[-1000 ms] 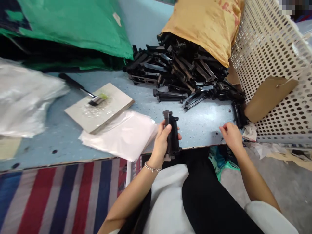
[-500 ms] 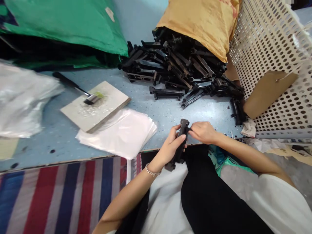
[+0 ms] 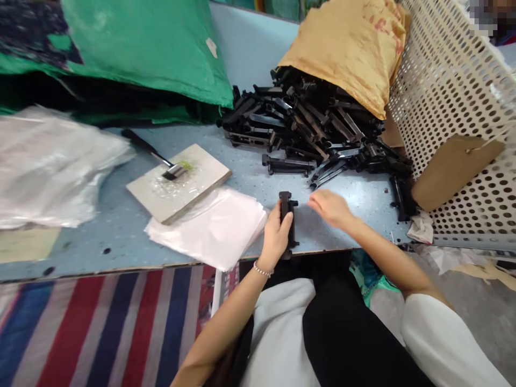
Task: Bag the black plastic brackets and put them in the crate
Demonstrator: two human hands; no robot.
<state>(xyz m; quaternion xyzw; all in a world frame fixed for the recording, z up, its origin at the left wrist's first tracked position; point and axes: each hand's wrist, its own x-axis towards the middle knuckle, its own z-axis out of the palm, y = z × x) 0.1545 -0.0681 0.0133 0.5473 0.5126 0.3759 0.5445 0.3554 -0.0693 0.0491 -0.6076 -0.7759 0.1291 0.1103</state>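
Observation:
My left hand (image 3: 276,236) grips a long black part (image 3: 285,202) with small side lugs, held almost upright at the table's front edge. The thumb lies across its face and the fingers go behind it. To the right, apart from that part, my right hand (image 3: 331,209) hovers over the table with its fingers curled together, slightly blurred. Whatever it may hold is hidden. Beyond both hands lies a heap of similar black parts (image 3: 298,121), spilling from a yellow sack (image 3: 346,48). One such part (image 3: 288,164) lies at the heap's near edge.
Left of my hands are a stack of clear plastic bags (image 3: 213,228), a pale board (image 3: 147,188) and a black-handled brush (image 3: 147,145). More plastic sheets (image 3: 48,166) lie farther left, before a green sack (image 3: 149,48). A perforated cream crate (image 3: 451,80) with a brown tag (image 3: 455,169) stands right.
My right hand has come off the black part and is now apart from it. The left hand has turned the part more upright. The whole view has shifted slightly.

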